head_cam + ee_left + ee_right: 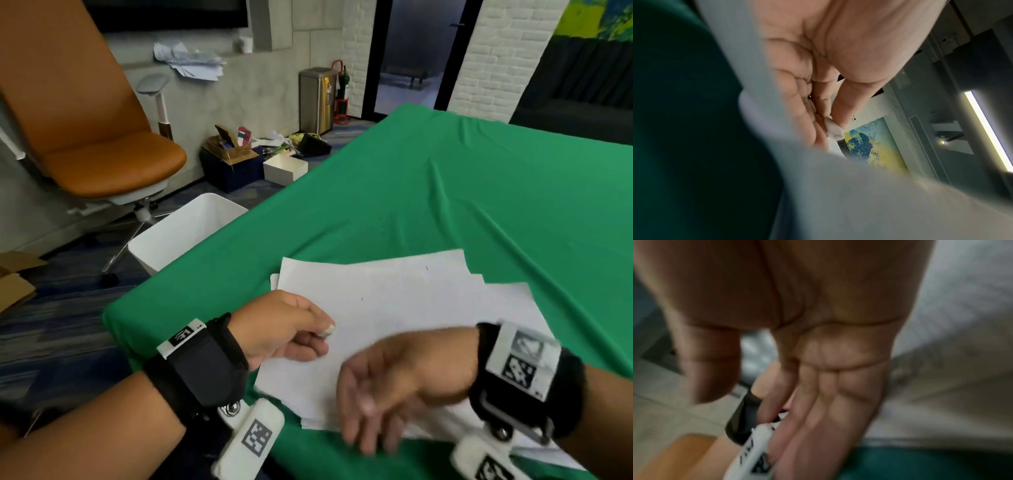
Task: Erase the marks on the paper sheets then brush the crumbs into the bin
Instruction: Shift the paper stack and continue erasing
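Several white paper sheets (394, 308) lie in a loose stack on the green tablecloth (479, 192) near its front edge. A few tiny dark specks show on the top sheet. My left hand (291, 329) rests on the stack's left part and pinches a small white eraser (327, 330) between thumb and fingertips; the left wrist view shows the eraser (834, 129) at the thumb tip. My right hand (383, 387) hovers blurred over the stack's near edge, fingers straight and pointing down, holding nothing. In the right wrist view the right hand (828, 386) shows its open palm.
A white bin (185, 229) stands on the floor just off the table's left edge. An orange office chair (96, 137) is behind it. Boxes and clutter (246, 157) sit by the wall, with a steel bin (317, 99) farther back.
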`<state>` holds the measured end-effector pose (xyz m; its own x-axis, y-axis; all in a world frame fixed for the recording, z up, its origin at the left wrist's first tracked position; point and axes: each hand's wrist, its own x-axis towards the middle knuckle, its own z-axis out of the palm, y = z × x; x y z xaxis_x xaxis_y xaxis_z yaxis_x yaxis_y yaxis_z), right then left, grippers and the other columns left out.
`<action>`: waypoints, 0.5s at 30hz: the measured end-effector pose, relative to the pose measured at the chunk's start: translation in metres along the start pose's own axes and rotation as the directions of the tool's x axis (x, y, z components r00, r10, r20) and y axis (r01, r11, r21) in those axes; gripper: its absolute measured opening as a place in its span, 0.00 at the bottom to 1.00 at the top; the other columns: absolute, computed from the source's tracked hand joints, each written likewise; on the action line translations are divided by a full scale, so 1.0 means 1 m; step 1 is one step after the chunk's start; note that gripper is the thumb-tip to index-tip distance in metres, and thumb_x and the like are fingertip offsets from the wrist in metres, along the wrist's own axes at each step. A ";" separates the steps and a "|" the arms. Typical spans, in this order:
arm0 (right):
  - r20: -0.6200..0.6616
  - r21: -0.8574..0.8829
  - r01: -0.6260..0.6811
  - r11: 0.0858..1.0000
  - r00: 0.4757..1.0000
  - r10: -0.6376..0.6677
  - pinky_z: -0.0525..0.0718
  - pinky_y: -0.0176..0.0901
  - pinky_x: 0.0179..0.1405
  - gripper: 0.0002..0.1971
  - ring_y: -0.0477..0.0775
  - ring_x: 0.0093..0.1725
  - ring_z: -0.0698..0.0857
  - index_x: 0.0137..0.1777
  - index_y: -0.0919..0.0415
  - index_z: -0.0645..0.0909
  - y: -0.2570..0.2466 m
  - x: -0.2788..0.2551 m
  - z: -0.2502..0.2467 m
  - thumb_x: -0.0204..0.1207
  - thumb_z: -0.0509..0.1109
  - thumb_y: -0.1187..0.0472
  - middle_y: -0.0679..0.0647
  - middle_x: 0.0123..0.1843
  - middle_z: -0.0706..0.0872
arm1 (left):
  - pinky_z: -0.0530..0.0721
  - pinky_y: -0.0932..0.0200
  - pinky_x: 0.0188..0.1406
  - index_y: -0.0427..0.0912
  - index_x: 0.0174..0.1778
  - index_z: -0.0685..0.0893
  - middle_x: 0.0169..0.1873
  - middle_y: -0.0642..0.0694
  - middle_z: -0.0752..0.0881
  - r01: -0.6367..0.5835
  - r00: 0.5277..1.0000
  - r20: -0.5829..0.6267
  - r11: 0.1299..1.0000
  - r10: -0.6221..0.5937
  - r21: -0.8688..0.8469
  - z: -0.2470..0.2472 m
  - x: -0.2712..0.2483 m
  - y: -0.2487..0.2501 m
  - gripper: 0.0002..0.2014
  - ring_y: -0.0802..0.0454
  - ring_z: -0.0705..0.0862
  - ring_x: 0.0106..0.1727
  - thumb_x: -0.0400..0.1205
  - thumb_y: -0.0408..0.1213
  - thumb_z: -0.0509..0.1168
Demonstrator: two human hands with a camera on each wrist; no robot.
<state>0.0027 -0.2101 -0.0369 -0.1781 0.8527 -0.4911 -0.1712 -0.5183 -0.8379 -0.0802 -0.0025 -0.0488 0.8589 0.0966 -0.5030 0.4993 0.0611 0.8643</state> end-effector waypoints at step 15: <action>-0.331 0.297 0.196 0.935 0.939 -0.091 0.88 0.50 0.53 0.12 0.61 0.53 0.89 0.62 0.62 0.80 -0.020 0.014 -0.080 0.82 0.66 0.60 0.62 0.56 0.87 | 0.89 0.61 0.41 0.27 0.56 0.88 0.37 0.40 0.90 0.008 1.000 0.005 0.999 -0.008 0.041 -0.003 0.009 -0.004 0.10 0.53 0.90 0.37 0.83 0.31 0.73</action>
<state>0.0810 -0.1828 -0.0456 0.1690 0.8698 -0.4635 -0.4826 -0.3370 -0.8084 -0.0751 0.0014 -0.0563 0.8552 0.0916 -0.5102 0.5105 0.0212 0.8596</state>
